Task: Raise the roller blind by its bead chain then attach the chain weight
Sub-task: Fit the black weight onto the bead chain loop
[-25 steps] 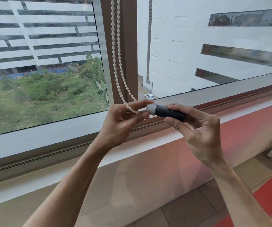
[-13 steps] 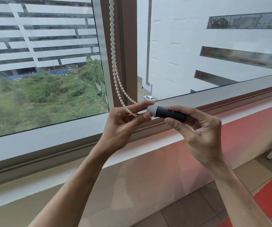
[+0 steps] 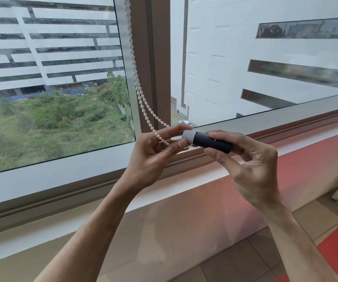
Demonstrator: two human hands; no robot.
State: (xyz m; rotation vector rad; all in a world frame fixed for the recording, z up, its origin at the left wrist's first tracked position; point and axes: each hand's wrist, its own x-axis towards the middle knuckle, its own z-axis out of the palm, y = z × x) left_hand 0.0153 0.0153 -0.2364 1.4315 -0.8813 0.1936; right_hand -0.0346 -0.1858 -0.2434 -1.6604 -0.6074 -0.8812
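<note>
Both forearms raised, hands meeting mid-frame. Left hand (image 3: pixel 153 155) pinches chain (image 3: pixel 141 98) between thumb and fingers; right hand (image 3: pixel 251 165) grips weight (image 3: pixel 208 141), fingers curled round it.

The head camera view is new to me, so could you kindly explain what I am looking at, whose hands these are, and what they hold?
There is no machine here: a person wears one wide-angle camera on the head, looking forward and down, so both bare arms reach in from the bottom edge. The person stands at a window, with buildings and greenery outside and a sill below the glass. A white bead chain hangs down in front of the brown window post. The left hand pinches the bottom of the chain's loop between thumb and fingers. The right hand grips a chain weight, a small dark cylinder with a pale grey cap, lying sideways with the cap towards the loop. Whether the chain is already in the cap I cannot tell. The blind itself is out of view.
</note>
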